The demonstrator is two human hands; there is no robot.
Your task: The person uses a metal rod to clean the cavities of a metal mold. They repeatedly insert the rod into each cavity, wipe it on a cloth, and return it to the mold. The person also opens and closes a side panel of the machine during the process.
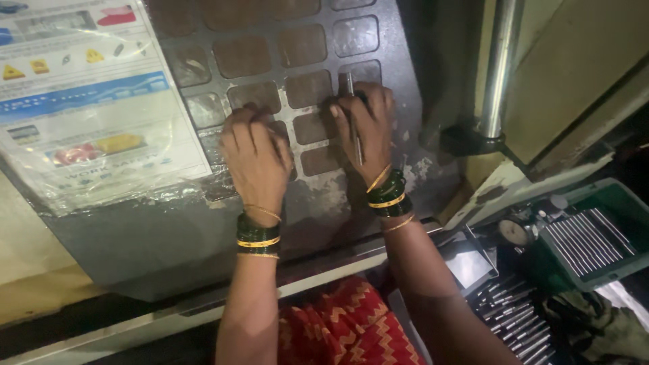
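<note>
Right hand [365,125] fingers clenched round thin metal rod [353,122], long axis pointing away, against grey keypad panel [284,61]; left hand [255,159] curled, grasp unclear.

The panel of square keys [284,61] fills the upper centre, with the laminated sheet [88,101] at its left. The tray of metal rods [588,236] sits at lower right, below the steel column [499,67].
</note>
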